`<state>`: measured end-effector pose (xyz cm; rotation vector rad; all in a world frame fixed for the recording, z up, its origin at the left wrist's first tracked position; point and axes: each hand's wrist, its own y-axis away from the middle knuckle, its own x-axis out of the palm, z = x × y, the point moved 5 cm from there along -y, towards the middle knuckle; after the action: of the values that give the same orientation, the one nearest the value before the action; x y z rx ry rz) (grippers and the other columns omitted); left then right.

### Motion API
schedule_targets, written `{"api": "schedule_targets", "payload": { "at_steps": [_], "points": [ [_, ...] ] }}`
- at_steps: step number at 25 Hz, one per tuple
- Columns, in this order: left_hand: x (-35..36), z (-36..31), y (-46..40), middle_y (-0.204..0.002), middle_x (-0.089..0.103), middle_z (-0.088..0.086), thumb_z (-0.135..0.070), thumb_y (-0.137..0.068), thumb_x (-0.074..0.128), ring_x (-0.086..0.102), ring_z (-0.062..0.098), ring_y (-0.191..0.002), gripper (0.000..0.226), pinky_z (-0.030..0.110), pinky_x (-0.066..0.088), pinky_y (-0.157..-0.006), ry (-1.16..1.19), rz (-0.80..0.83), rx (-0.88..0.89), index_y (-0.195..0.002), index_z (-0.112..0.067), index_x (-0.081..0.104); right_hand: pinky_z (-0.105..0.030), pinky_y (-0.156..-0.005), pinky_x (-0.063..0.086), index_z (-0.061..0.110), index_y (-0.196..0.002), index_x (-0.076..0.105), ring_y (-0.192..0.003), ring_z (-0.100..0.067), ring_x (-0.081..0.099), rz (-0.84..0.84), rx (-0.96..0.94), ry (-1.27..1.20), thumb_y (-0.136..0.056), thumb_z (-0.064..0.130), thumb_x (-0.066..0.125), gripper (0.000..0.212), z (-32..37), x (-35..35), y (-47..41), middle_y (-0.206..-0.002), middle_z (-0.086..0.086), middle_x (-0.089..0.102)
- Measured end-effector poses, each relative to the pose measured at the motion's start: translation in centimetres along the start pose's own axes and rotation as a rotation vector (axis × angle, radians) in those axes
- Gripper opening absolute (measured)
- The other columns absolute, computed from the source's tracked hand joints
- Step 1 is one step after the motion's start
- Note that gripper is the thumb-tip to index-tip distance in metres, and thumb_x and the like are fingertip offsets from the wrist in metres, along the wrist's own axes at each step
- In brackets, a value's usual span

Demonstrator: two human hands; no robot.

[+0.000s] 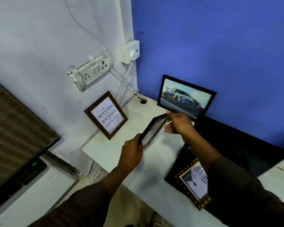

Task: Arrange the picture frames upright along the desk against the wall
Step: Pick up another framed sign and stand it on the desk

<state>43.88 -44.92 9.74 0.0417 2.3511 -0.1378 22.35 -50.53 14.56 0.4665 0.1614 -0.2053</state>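
Note:
Above the white desk [115, 153] I hold a black-edged picture frame [153, 129], blurred and tilted almost flat. My left hand [132, 152] grips its near corner and my right hand [179, 122] grips its far corner. A brown frame with the "Success" text [106, 115] leans upright against the white wall. A black frame with a car picture [186, 97] stands upright against the blue wall. A gold-edged frame [194, 183] lies flat on a laptop, partly hidden by my right sleeve.
An open black laptop [246, 149] sits on the desk at the right. A socket strip [92, 71] and a plug box [130, 51] are on the wall, with cables running into a desk hole [143, 101]. A dark monitor [15, 130] stands at left.

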Motion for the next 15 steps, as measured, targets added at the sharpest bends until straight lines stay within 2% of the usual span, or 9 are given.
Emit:
{"api": "schedule_targets", "payload": {
  "at_steps": [3,4,6,8,10,12,15],
  "points": [
    [0.5,-0.4,1.1,-0.114,0.074,0.009,-0.003,-0.093,0.05,0.072,0.024,-0.097,0.036,0.038,0.06,-0.08,0.431,0.186,-0.164,-0.121,-0.02,0.065,-0.025,-0.047,0.052,0.001,-0.088,0.065,-0.046,-0.023,0.061,-0.096,0.03,-0.009,-0.097,0.041,0.057,0.042,-3.7,-3.2,3.0,-0.066,-0.015,0.067],
    [0.6,-0.3,1.7,-0.114,0.075,0.01,-0.001,-0.093,0.052,0.073,0.025,-0.097,0.035,0.042,0.061,-0.082,0.577,0.232,-0.253,-0.117,-0.022,0.067,-0.029,-0.052,0.056,0.001,-0.089,0.065,-0.049,-0.023,0.062,-0.136,0.044,0.004,-0.097,0.042,0.057,0.043,-5.5,-4.0,3.9,-0.068,-0.014,0.067],
    [1.1,-0.2,3.5,-0.114,0.075,0.014,0.005,-0.093,0.054,0.073,0.033,-0.1,0.035,0.049,0.059,-0.087,0.847,0.314,-0.395,-0.118,-0.016,0.068,-0.043,-0.073,0.061,0.005,-0.083,0.066,-0.062,-0.028,0.068,-0.259,0.054,0.107,-0.093,0.05,0.057,0.047,-9.1,-5.6,6.1,-0.073,-0.013,0.07],
    [1.5,-0.6,5.3,-0.119,0.072,0.018,0.008,-0.092,0.055,0.069,0.039,-0.107,0.036,0.052,0.057,-0.09,1.015,0.413,-0.453,-0.124,-0.007,0.064,-0.051,-0.084,0.056,0.01,-0.078,0.065,-0.081,-0.035,0.07,-0.276,0.039,0.185,-0.09,0.06,0.053,0.052,-12.4,-6.1,8.2,-0.084,-0.016,0.073],
    [2.1,-1.3,6.9,-0.121,0.071,0.018,0.006,-0.093,0.056,0.069,0.038,-0.109,0.036,0.051,0.056,-0.092,1.076,0.49,-0.502,-0.126,-0.006,0.062,-0.052,-0.09,0.054,0.019,-0.085,0.067,-0.095,-0.034,0.069,-0.23,0.053,0.12,-0.089,0.068,0.046,0.054,-14.8,-5.8,10.6,-0.1,-0.013,0.074],
    [3.5,-2.5,8.5,-0.121,0.071,0.017,0.004,-0.094,0.055,0.069,0.037,-0.11,0.036,0.054,0.054,-0.094,1.075,0.577,-0.512,-0.127,-0.009,0.061,-0.051,-0.097,0.052,0.022,-0.098,0.069,-0.101,-0.031,0.069,-0.215,0.098,-0.024,-0.095,0.062,0.041,0.049,-16.2,-6.2,13.4,-0.111,-0.01,0.074],
    [5.8,-5.4,10.5,-0.124,0.07,0.016,0.0,-0.095,0.056,0.066,0.038,-0.115,0.035,0.055,0.053,-0.096,1.013,0.705,-0.473,-0.128,-0.012,0.06,-0.051,-0.092,0.055,0.019,-0.108,0.069,-0.096,-0.029,0.073,-0.333,0.139,-0.276,-0.095,0.06,0.044,0.05,-18.2,-9.3,17.3,-0.104,-0.006,0.077]
  ]
}}
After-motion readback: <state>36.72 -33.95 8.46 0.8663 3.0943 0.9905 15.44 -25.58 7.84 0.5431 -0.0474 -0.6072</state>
